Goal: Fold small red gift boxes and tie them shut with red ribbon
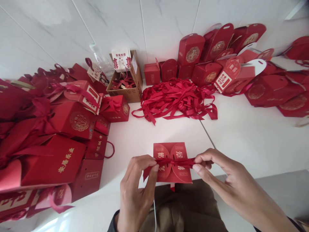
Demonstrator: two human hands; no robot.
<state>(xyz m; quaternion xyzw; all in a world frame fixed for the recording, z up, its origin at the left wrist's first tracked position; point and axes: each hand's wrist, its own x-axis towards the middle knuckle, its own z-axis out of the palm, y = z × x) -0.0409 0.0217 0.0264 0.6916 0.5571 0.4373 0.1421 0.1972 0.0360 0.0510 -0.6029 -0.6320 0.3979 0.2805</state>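
A small red gift box (169, 148) with gold lettering lies at the front edge of the white table, its rounded flaps meeting at the top. Across those flaps runs a dark red ribbon (172, 162), gathered at a knot in the middle. My left hand (138, 187) pinches the ribbon on the left side between thumb and fingers, and a loose tail hangs below the grip. On the other side, my right hand (222, 175) pinches the ribbon between thumb and forefinger. A short ribbon end shows below the box's near edge.
Behind the box lies a heap of loose red ribbons (178, 100). Stacked red gift boxes (65, 125) crowd the left, several tied with bows. A cardboard carton (137, 80) stands by the tiled wall (116, 25). More red boxes (193, 48) line the back and right of the table (241, 129).
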